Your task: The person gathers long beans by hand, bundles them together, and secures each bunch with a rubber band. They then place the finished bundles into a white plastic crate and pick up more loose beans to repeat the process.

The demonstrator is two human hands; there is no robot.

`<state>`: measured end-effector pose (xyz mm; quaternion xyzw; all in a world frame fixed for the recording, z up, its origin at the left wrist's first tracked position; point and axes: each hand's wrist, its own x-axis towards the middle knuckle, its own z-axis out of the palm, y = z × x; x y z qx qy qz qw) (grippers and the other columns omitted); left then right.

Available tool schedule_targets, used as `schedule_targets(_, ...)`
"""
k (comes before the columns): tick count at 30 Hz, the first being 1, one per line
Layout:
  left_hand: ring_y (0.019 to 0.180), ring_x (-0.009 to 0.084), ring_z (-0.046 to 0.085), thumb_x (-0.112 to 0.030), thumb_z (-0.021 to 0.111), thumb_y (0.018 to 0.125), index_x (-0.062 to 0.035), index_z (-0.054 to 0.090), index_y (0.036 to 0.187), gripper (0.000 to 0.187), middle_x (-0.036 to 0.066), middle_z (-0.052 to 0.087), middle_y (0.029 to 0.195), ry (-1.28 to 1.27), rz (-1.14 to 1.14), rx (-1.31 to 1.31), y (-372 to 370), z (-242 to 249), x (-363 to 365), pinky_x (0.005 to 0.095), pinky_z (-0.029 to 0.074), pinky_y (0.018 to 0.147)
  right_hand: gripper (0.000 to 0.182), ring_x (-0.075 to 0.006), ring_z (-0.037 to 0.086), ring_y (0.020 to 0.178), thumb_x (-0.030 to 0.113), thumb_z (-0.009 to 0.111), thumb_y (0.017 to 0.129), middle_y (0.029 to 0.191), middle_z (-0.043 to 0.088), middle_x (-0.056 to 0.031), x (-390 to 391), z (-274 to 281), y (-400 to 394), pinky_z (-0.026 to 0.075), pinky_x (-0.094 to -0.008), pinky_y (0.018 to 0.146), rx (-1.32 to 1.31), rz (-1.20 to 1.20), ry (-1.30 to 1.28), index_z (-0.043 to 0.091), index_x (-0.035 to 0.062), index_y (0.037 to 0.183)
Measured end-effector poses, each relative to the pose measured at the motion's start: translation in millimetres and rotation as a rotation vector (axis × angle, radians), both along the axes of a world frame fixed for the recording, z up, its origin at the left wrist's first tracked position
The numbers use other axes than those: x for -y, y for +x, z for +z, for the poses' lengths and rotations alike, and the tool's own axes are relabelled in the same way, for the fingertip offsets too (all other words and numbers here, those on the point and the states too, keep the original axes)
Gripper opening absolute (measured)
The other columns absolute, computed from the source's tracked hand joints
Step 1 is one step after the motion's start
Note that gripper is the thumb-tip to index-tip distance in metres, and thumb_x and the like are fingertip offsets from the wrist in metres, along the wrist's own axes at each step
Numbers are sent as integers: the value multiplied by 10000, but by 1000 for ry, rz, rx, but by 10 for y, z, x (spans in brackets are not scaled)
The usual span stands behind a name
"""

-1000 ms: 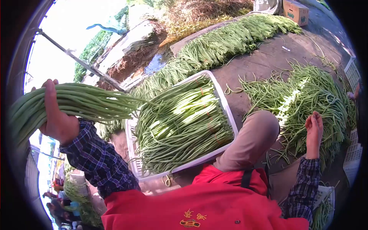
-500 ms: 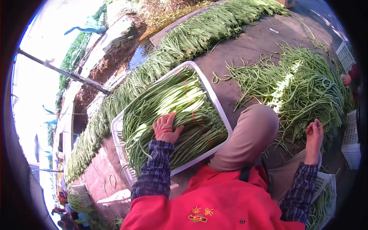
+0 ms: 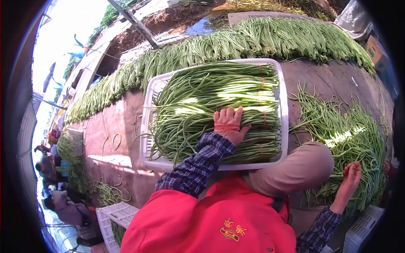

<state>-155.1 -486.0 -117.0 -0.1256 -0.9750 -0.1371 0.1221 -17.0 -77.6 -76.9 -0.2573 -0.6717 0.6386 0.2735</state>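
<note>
Brown floor [image 3: 105, 141], left grip [image 3: 230, 125] on beans [image 3: 206, 103] in crate [image 3: 284, 114]

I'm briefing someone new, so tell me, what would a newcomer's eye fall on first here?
Probably the white crate in the middle, filled with long green beans, with the left hand resting on them. Next might come the row of beans stretching across the ground beyond the crate, then the tangled pile at the right, with the right hand by its near edge.
</note>
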Motion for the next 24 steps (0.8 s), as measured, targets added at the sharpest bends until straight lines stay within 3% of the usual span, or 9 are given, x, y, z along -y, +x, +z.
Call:
schedule_targets(4,1120,301,389,-376,694,636,-121,441,1220,685,122,449,1138,67,-95,-21,126,32,199,478,276,931,185,-122,513,876,157,517,876,927,550,-40,1336,888,-790,411,-249,747,-110,570,423,517,27,1007)
schedule_targets(5,1170,313,343,-368,704,625,-154,426,1241,709,122,415,1194,-21,-70,-29,201,68,323,515,225,962,216,-191,535,890,144,567,824,943,557,-82,1683,1002,-926,417,-300,778,-111,685,688,525,21,996)
schedule_targets(6,1219,324,296,-361,715,614,-187,410,1262,736,122,381,1249,-110,-42,-33,266,114,484,553,174,994,307,-270,523,936,133,614,756,980,548,-122,1961,940,-1074,401,-354,827,-201,845,811,520,24,1027)
schedule_targets(8,1253,358,233,-347,733,595,-234,383,1280,777,125,335,1296,-179,115,-14,369,86,964,606,127,987,453,-294,446,1078,155,641,716,1122,493,-133,2393,613,-1214,326,-399,920,-104,981,1012,484,40,1125)
schedule_targets(10,1247,370,238,-344,736,596,-225,390,1274,770,133,343,1285,-204,315,15,522,66,1384,603,151,979,541,-281,373,1167,228,604,747,1226,421,-124,2520,-246,-1344,274,-429,970,-12,949,1181,412,40,1217)
schedule_targets(13,1223,372,290,-311,721,625,-260,391,1268,725,131,385,1257,-126,521,-8,534,-175,2044,582,229,962,547,-270,323,1208,240,554,778,1272,373,-108,2658,-396,-1279,233,-472,988,123,815,1327,366,72,1262)
schedule_targets(16,1160,351,384,-224,675,671,-223,455,1224,595,133,444,1217,-262,289,-48,260,-160,2281,464,323,952,541,-273,293,1227,220,517,792,1311,329,-88,2563,-375,-1430,207,-495,996,221,903,1288,334,112,1289)
schedule_targets(19,1114,357,436,-102,618,696,-175,425,1252,592,166,429,1241,135,305,75,-4,-429,2345,390,377,928,507,-276,290,1236,215,446,822,1318,333,-79,2644,-458,-1405,178,-498,1016,223,888,1269,319,134,1306)
schedule_targets(24,1139,291,418,-73,654,698,-113,372,1286,653,141,407,1255,245,67,108,-175,-671,2677,349,357,950,471,-267,202,1306,205,216,898,1410,245,-87,2596,-505,-1395,62,-513,1051,330,921,1223,232,142,1365)
